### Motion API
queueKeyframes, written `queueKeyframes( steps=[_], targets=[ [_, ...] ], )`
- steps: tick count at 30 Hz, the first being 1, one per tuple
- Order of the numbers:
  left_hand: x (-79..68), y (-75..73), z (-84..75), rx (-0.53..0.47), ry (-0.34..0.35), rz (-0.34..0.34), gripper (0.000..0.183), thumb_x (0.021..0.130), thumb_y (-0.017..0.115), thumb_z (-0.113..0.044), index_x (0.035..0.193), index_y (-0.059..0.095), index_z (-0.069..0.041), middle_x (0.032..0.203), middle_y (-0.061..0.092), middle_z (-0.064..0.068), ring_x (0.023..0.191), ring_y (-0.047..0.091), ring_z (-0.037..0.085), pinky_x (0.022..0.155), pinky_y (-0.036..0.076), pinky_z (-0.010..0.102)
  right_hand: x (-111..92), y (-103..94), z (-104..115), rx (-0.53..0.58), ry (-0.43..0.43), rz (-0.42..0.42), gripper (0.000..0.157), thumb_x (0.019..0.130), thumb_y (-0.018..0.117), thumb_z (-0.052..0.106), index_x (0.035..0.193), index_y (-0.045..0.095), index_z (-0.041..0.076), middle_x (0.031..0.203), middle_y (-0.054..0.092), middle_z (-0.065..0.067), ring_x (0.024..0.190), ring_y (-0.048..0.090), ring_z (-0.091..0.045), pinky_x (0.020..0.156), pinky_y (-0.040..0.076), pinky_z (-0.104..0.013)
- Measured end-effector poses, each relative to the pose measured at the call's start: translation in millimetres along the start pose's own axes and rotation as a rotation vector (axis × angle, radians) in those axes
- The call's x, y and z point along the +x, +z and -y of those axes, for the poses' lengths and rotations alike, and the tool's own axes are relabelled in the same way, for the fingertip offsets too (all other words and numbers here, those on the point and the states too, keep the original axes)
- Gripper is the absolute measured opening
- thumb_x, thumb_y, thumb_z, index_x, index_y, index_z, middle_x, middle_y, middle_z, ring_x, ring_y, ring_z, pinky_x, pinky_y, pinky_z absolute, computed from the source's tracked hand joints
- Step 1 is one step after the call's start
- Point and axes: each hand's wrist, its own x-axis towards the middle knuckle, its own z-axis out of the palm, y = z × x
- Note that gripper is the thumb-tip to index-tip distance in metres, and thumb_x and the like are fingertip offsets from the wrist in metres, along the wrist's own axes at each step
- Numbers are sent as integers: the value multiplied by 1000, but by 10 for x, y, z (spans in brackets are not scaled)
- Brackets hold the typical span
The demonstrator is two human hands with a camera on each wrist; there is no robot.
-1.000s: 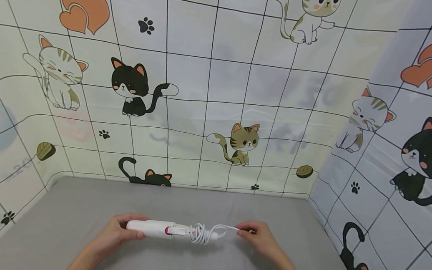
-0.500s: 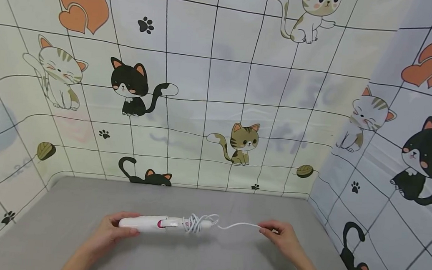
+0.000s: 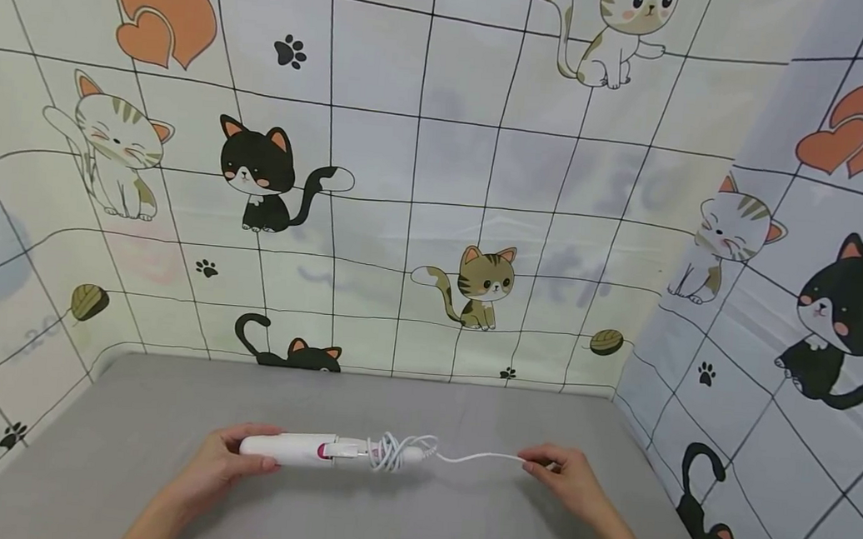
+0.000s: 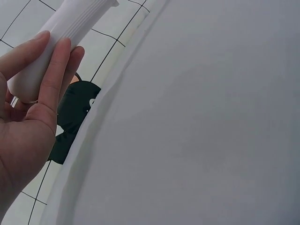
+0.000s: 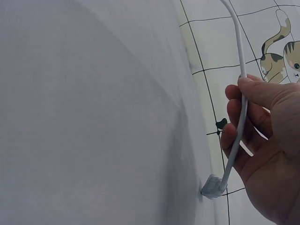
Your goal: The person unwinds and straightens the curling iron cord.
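Note:
Gripped at its rounded left end by my left hand (image 3: 226, 460), a white hair straightener (image 3: 294, 449) with a pink accent lies level above the grey surface. Its white cord (image 3: 388, 454) is looped several times around the narrower right part. From there a loose length runs to my right hand (image 3: 563, 479), which pinches it between thumb and fingertips. In the right wrist view the cord passes down across the fingers to a white plug (image 5: 213, 186) hanging below them. The left wrist view shows thumb and fingers around the smooth, grooved white body (image 4: 70, 28).
A grey cloth-covered table (image 3: 384, 521) lies below both hands. White cloth walls (image 3: 379, 157) printed with cats, hearts and grid lines enclose it at the back and sides.
My right hand has moved right, still pinching the cord, and a longer loose stretch of it is drawn out. My left hand has shifted slightly left with the hair straightener.

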Motion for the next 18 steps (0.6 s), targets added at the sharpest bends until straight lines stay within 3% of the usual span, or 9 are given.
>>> queueKeyframes(
  steps=[7,13,18],
  targets=[
    [6,-3,-3,14,-10,-12,43,84,77,9,126,67,9,118,66,8,103,65,21,91,62,37,12,31,-16,0,32,49,17,95,74,10,107,76,-2,101,76,-12,86,66,-5,71,60,-24],
    [-7,-9,-17,1,12,1,43,85,76,10,127,65,10,118,65,10,101,66,21,90,63,36,53,76,37,-24,96,41,21,96,73,14,110,76,-1,105,76,-8,96,67,-8,81,61,-25],
    [-4,-3,-24,10,-3,-13,46,85,76,9,129,62,13,117,66,9,101,66,21,90,63,36,123,157,143,9,54,23,27,97,72,12,119,72,-4,110,75,-12,100,69,-13,84,61,-26]
  ],
)
